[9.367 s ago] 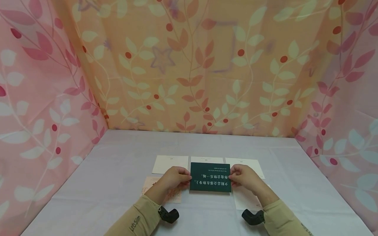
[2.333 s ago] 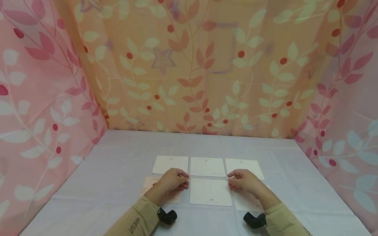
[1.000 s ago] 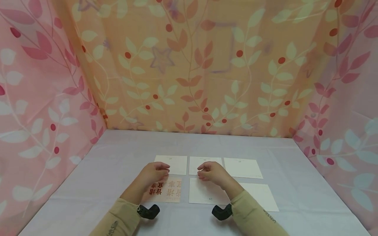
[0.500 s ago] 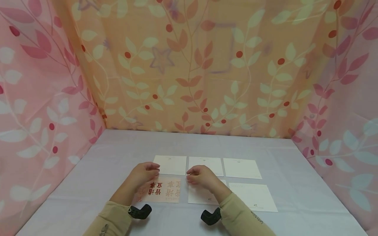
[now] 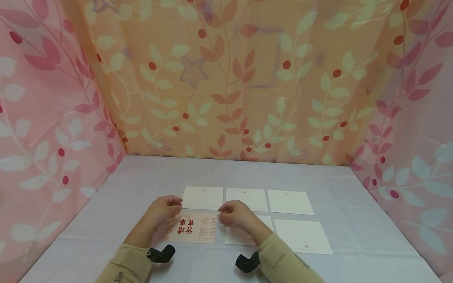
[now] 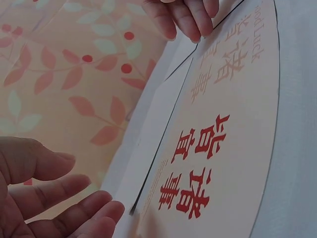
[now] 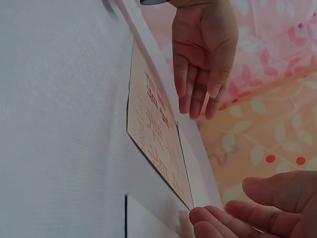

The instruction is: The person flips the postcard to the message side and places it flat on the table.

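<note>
A pale orange card (image 5: 198,230) with red characters lies flat at the left end of the near row of cards. My left hand (image 5: 161,212) hovers by its left side, fingers relaxed and holding nothing. Over by its right side is my right hand (image 5: 238,216), also without anything in its grasp; it partly covers a white card (image 5: 263,222). In the left wrist view, a gap shows between my left fingers (image 6: 101,210) and the orange card (image 6: 237,139). The right wrist view has my right fingers (image 7: 218,223) close to the card's corner; whether they touch it I cannot tell.
Behind lie three white cards in a row: a left one (image 5: 203,198), a middle one (image 5: 247,199) and a right one (image 5: 290,202). Another white card (image 5: 304,237) lies at near right. Floral cloth (image 5: 226,98) walls stand around the white-covered table (image 5: 148,177).
Earlier both hands held a dark green card; a white-faced card then lay at that spot in the near row. Since then both empty hands have moved left to the orange card.
</note>
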Motion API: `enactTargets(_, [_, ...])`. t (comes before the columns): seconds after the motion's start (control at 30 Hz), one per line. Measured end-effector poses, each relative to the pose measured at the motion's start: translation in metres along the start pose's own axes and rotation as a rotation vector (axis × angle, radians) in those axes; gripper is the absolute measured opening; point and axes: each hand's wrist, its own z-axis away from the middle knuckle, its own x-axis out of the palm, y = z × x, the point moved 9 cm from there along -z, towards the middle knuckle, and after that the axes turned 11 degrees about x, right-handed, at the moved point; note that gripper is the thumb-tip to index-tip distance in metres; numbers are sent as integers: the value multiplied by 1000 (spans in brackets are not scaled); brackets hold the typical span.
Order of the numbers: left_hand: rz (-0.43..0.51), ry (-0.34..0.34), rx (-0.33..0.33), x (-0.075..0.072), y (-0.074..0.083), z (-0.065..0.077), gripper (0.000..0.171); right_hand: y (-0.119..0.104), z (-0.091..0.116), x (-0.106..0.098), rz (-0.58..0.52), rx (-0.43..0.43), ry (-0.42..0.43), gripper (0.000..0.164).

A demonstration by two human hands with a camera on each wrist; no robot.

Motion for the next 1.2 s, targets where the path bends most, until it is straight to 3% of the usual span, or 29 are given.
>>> enactTargets(0.37, [-21, 1, -60, -13, -16, 1, 31, 2, 2, 4, 7, 23, 2, 18])
enactTargets(0.77, [46, 10, -128, -12, -30, 2, 33, 5, 2, 9, -25, 39, -30, 18])
enactTargets(1.2, [61, 16, -142, -14, -37, 1, 34, 5, 1, 11, -18, 40, -32, 18])
